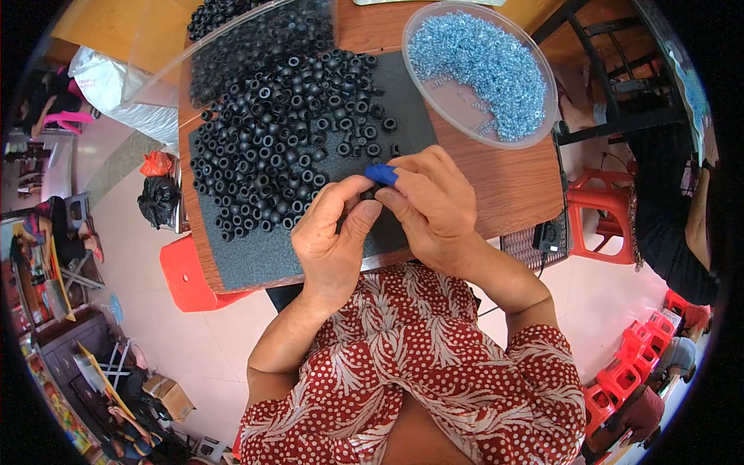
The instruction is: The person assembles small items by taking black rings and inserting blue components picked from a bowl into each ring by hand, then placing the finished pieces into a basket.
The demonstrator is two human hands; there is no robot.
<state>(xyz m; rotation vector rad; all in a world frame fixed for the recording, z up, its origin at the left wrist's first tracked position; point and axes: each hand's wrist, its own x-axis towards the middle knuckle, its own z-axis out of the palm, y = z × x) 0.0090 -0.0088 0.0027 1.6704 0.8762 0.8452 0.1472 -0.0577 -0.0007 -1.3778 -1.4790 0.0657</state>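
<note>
The left hand [332,232] and right hand [434,198], fingers nearly closed, pinch 1 black part [370,192] beside a blue piece [381,173], probably for steadiness, near the black pile [262,151], likely kept within reach

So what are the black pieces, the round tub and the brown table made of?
The black pieces look like plastic or rubber: smooth, with a soft shine on their curves. The round tub seems smooth plastic, since brown shows through it. The brown table looks like wood or laminate, with streaky grain and a slight sheen.
</note>
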